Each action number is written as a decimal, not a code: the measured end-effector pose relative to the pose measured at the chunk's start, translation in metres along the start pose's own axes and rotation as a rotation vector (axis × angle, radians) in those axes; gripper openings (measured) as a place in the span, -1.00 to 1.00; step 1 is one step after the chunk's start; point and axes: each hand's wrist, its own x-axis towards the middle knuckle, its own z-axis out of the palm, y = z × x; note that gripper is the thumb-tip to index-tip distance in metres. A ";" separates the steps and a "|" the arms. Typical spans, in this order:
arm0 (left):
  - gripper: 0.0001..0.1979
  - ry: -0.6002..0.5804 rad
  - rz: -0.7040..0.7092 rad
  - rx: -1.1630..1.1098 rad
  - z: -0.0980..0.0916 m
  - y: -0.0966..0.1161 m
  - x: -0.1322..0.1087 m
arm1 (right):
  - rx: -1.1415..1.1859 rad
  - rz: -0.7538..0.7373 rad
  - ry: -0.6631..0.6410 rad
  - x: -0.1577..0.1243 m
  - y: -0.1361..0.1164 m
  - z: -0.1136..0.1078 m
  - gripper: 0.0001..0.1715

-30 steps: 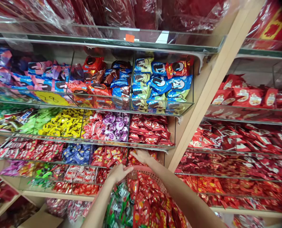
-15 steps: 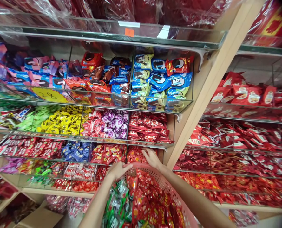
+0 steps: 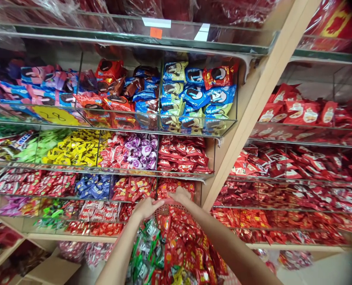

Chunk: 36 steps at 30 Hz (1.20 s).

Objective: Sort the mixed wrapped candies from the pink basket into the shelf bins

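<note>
My left hand (image 3: 146, 208) is closed around the far rim of a pink perforated plastic basket (image 3: 170, 201). Inside the basket lie green-wrapped candies (image 3: 147, 247) and many red-wrapped candies (image 3: 190, 249). My right hand (image 3: 181, 195) is just past the same rim, at the front of a compartment of red candies (image 3: 176, 185). Its fingers are curled toward the left hand, and what they hold, if anything, is hidden. My right forearm covers part of the basket's right side.
Clear-fronted shelves hold yellow candies (image 3: 75, 148), blue candies (image 3: 94, 187) and wrapped cookies (image 3: 193, 95) above. A slanting wooden post (image 3: 238, 150) divides them from red packets (image 3: 300, 113) on the right. A cardboard box (image 3: 52, 269) stands low at left.
My right hand has drawn left and slightly down toward the basket rim, its fingers more curled. The basket has shifted slightly up in view, with my left hand still on its rim.
</note>
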 end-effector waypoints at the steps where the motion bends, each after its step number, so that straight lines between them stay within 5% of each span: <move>1: -0.26 0.001 0.000 0.000 0.000 0.000 0.000 | 0.017 0.006 0.002 0.000 0.000 0.001 -0.57; 13: -0.26 -0.011 -0.017 -0.013 0.000 -0.001 0.000 | 0.437 -0.028 0.118 -0.002 0.014 0.003 -0.77; 22: -0.27 -0.019 -0.004 -0.024 -0.002 0.001 0.000 | 0.790 -0.150 0.179 -0.036 0.015 -0.029 -0.62; 25: -0.28 -0.021 -0.010 -0.030 -0.003 0.001 0.000 | 0.879 -0.197 0.095 -0.074 0.035 -0.041 -0.56; 30: -0.27 -0.017 -0.018 -0.010 -0.005 0.004 -0.002 | 0.935 -0.103 -0.252 -0.129 0.078 -0.038 -0.62; 36: -0.27 -0.019 -0.006 0.001 -0.005 0.004 -0.003 | 0.894 0.074 -0.290 -0.143 0.104 -0.015 -0.62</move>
